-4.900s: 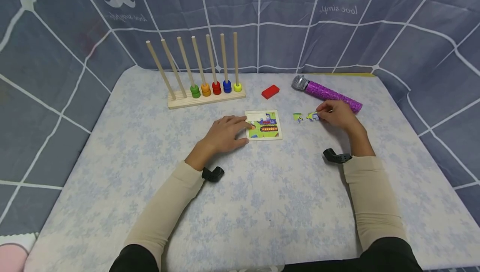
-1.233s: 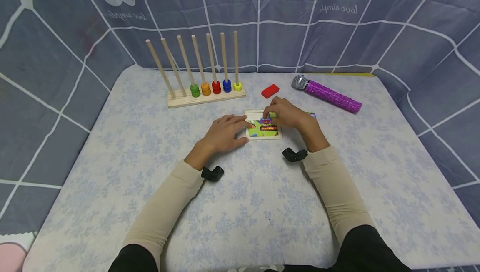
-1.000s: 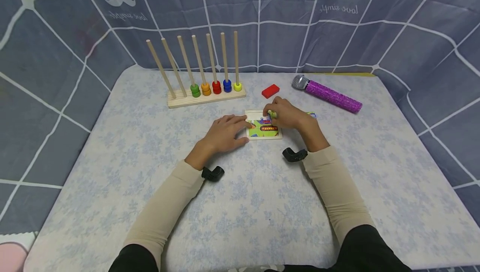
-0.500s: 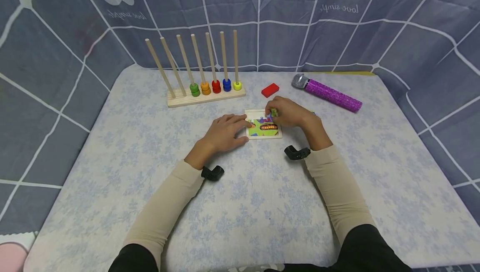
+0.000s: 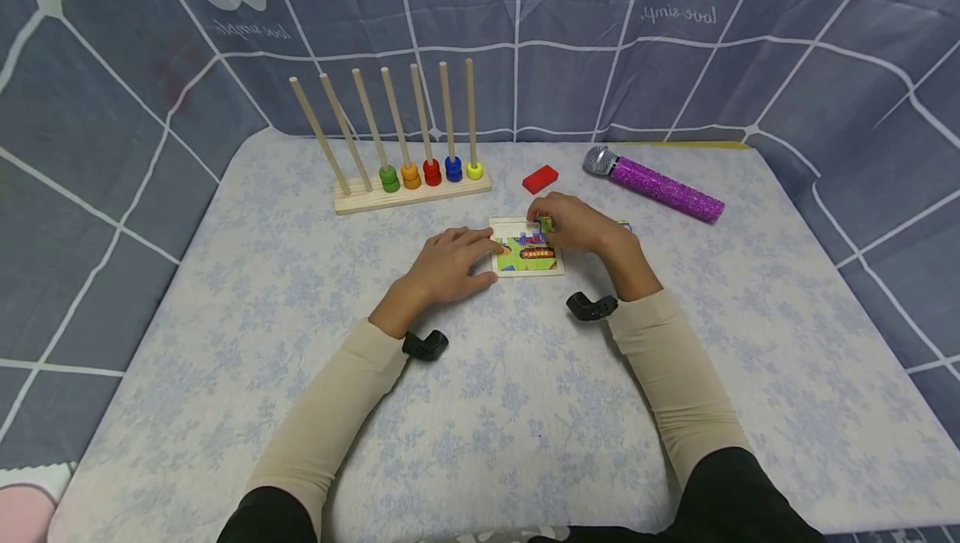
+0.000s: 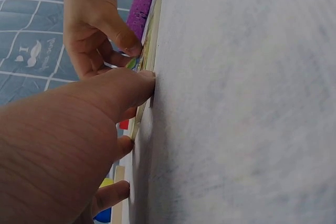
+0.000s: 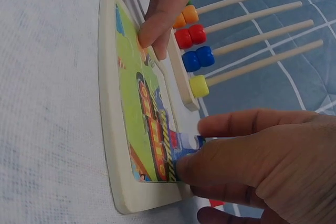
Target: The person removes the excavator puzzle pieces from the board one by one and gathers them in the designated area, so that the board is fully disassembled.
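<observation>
A wooden puzzle tray (image 5: 528, 273) lies flat mid-table with a train-like picture partly filling it. My left hand (image 5: 444, 266) rests at its left side, one finger on the picture and the thumb by the near corner. In the right wrist view, the left hand's fingers (image 7: 167, 11) touch the tray's far end. My right hand (image 5: 573, 225) is over the tray's upper right part and pinches a green and blue puzzle piece (image 5: 545, 225), partly hidden by the fingers. Another loose puzzle piece (image 5: 624, 225) shows just behind the right wrist, mostly hidden.
A wooden peg rack (image 5: 412, 200) with coloured beads stands at the back left. Behind the tray lie a red block (image 5: 540, 179) and a purple glitter microphone (image 5: 663, 193). A blue curtain (image 5: 570, 93) rises behind the table.
My right hand has come left from the loose pieces to the tray, bringing a puzzle piece. Over the last second it shifts only slightly there. My left hand stays in place.
</observation>
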Tool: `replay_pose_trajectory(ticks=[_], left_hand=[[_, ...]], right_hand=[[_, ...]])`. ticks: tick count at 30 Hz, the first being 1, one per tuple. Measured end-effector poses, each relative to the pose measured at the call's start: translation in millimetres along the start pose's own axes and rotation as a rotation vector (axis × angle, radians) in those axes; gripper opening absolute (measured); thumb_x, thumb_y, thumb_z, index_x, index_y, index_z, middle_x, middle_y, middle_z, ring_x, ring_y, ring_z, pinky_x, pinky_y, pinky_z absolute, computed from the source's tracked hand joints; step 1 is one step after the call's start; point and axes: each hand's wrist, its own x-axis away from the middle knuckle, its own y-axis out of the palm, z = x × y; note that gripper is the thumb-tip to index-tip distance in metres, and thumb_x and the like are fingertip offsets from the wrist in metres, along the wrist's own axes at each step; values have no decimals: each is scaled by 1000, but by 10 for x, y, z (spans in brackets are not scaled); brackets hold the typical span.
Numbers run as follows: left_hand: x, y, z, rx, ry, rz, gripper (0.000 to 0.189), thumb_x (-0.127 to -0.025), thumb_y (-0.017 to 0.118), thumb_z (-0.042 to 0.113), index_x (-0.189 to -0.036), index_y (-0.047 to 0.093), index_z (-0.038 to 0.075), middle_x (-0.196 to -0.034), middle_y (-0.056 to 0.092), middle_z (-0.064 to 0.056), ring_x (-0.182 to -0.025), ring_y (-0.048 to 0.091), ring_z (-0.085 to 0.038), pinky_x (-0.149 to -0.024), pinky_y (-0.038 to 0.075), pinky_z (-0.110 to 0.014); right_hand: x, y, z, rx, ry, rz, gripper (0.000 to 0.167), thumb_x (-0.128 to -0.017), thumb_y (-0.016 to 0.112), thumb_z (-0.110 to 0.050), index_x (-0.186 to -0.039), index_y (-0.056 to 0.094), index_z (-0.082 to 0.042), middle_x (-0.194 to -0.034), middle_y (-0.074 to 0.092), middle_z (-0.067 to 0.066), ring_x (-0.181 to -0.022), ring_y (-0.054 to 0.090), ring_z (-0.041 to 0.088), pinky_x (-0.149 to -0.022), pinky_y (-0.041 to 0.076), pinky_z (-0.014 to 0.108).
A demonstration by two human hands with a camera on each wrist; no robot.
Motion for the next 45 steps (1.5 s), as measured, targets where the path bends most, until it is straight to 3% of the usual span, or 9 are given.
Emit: replay_pose_trajectory(ticks=[7,12,18,21,26,31,37,45], left_hand=[[5,-5,4,1,1,3,46,-101,59,43,-145,55,29,-162,33,-2,-145,30,-35,-111,26,-61],[7,-9,14,-1,-2,-1,47,-101,59,43,-146,54,29,-163,32,-2,-145,29,-35,-112,26,-61],[4,-1,20,1,-6,-4,47,-101,60,43,-146,54,29,-163,32,-1,-146,29,-35,-112,25,-61],[-2,9,21,0,-1,-10,48,-101,59,44,-146,54,30,-163,32,-1,-146,28,-35,-112,25,-61],[0,15,24,3,0,-13,48,-101,60,43,-147,53,29,-163,32,-2,-146,28,-34,-112,25,-60],[15,7,23,3,-6,-11,48,-101,60,42,-147,53,29,-163,32,-2,-145,29,-34,-112,25,-60],[13,15,6,2,6,-4,48,-101,60,42,-146,54,29,-162,33,-2,-145,29,-36,-111,26,-60],[2,35,-14,0,12,8,47,-101,60,42,-146,54,29,-162,34,-2,-144,31,-36,-110,27,-61]], right_hand=[[-11,2,-11,40,8,-17,33,-87,71,5,-120,68,0,-114,60,17,-102,56,31,-94,47,45],[0,-8,35,4,43,-3,35,-88,73,4,-122,68,0,-116,64,15,-98,58,30,-90,48,43],[81,-110,68,-55,32,73,36,-90,70,2,-126,65,2,-120,66,16,-103,62,32,-91,49,45],[176,-209,109,-63,29,154,37,-92,71,-2,-128,65,1,-122,67,16,-106,62,32,-91,50,47],[389,-355,321,-124,90,235,39,-94,70,-2,-133,62,3,-128,64,21,-111,61,36,-95,48,51],[715,-418,705,-169,157,248,37,-97,64,1,-134,60,6,-130,61,26,-114,59,42,-95,47,55],[1103,-391,1064,-146,234,242,36,-98,57,5,-134,58,8,-133,57,30,-118,56,48,-100,40,60],[1241,-246,1222,-145,249,278,34,-97,60,8,-131,61,7,-130,58,32,-118,55,49,-99,41,62]])
